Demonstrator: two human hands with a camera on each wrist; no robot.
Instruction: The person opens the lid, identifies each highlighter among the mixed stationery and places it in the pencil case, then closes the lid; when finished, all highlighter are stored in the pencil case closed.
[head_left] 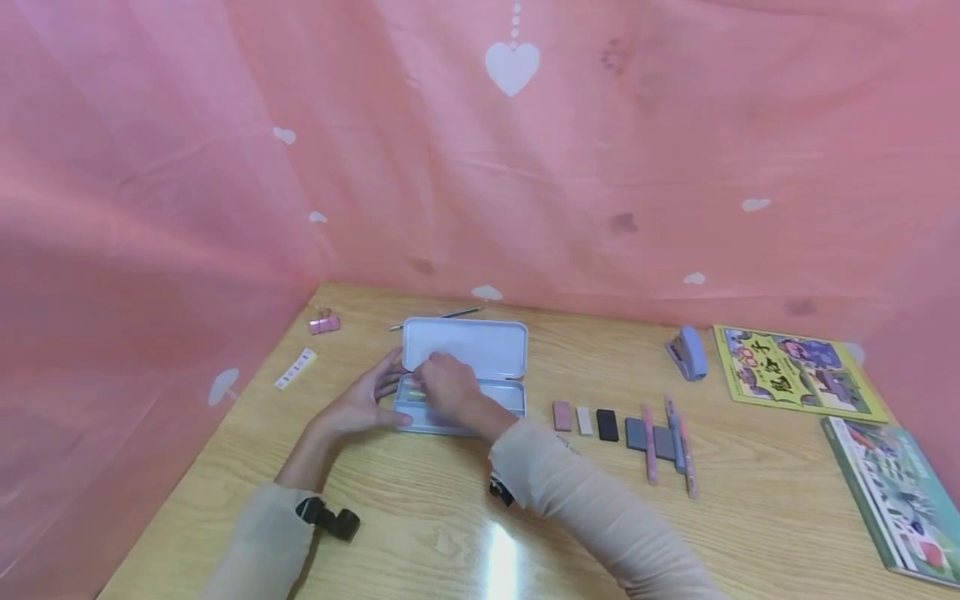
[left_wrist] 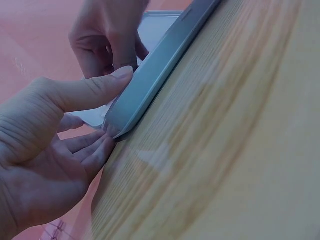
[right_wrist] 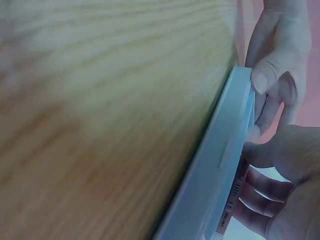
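Note:
A pale blue pencil case (head_left: pixel 457 431) lies open on the table, its lid (head_left: pixel 465 348) tipped back. My left hand (head_left: pixel 365 400) grips the case's left end, thumb (left_wrist: pixel 100 91) on the front wall and fingers round the corner. Reaching into the case's left part is my right hand (head_left: pixel 448 385), its fingers bent. In the right wrist view the thumb and fingers of that hand (right_wrist: pixel 295 175) pinch a narrow item with a barcode (right_wrist: pixel 232 197) just inside the front wall; most of it is hidden. Something yellow-green (head_left: pixel 415 394) shows left of the right hand.
Behind the lid lies a dark pencil (head_left: pixel 461 312). A pink binder clip (head_left: pixel 325 323) and a pale strip (head_left: pixel 296 368) are at left. Rightward are several erasers (head_left: pixel 607 425), several pens (head_left: pixel 649 446), a purple stapler (head_left: pixel 687 353), a yellow book (head_left: pixel 802 372) and a green book (head_left: pixel 900 500).

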